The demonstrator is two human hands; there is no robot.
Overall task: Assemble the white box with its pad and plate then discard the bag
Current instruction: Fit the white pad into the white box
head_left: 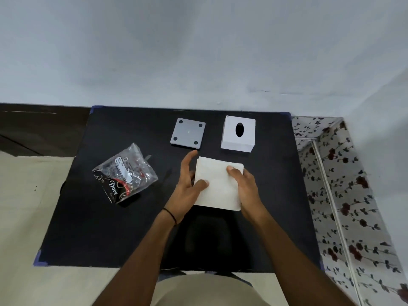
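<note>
A white square pad [218,184], a stack of tissue-like sheets, is held between both hands above the middle of the black table [110,228]. My left hand [187,184] grips its left edge with the thumb on top and the index finger stretched forward. My right hand [242,184] grips the right edge, thumb on top. The white box [239,134] with an oval hole in its top stands at the back right. To its left lies the grey square plate [188,133] with four dark round feet showing. The crumpled clear plastic bag [125,173] lies at the left.
The black table stands against a pale wall [198,51]. A floral-patterned surface [344,195] runs along its right side. Light floor shows to the left of the table and dark skirting behind it.
</note>
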